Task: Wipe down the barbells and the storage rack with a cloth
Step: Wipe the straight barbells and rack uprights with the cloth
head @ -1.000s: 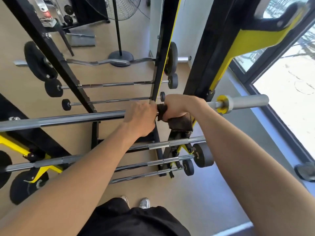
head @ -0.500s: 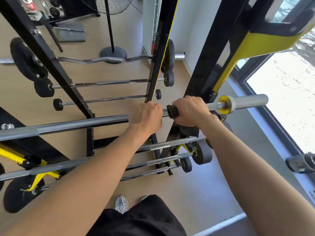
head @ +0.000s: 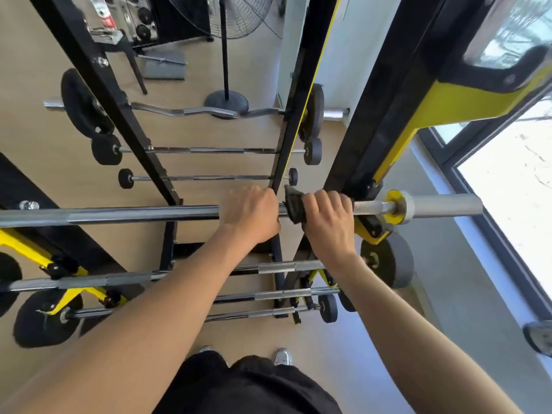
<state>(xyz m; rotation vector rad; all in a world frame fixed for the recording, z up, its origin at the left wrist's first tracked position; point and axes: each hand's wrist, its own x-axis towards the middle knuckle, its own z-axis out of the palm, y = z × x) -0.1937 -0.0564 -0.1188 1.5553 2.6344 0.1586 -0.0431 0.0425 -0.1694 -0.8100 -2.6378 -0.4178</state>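
Gripping: your left hand [head: 252, 216] curls round the bare barbell [head: 134, 215].
Wiping side: your right hand [head: 327, 222] clamps the cloth [head: 294, 206] round the barbell, just beside your left hand.

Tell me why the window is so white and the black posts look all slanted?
Head view: daylight overexposes the window, washing it out to white; the wide-angle lens tilts the rack posts outward; the top right corner is smeared, while the left hand on the barbell and the right hand on the cloth look sharp.
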